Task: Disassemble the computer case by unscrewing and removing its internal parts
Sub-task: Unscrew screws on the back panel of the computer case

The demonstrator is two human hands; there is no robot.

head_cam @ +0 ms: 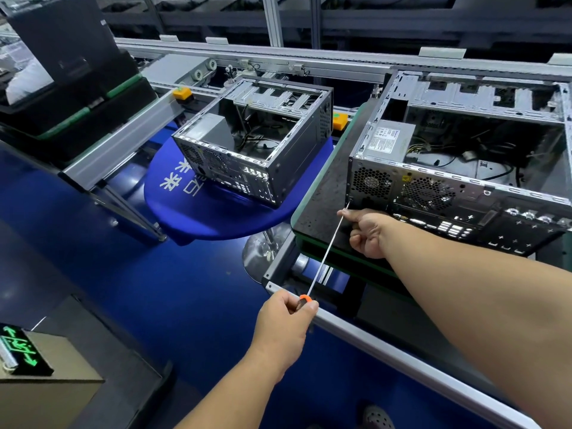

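Our left hand hides the orange-collared screwdriver's handle; right of our right hand, the open grey metal computer case is cut off.

There is one camera, worn on the person's head; it looks forward and down from above, with a wide view that bends straight lines near the edges; the two bare arms reach out from the bottom and right edges, so they are the closest things; the open grey metal computer case on the dark bench sits near, at the right; a second open grey case on a round blue table sits farther off, in the middle; the shiny blue floor lies far below.
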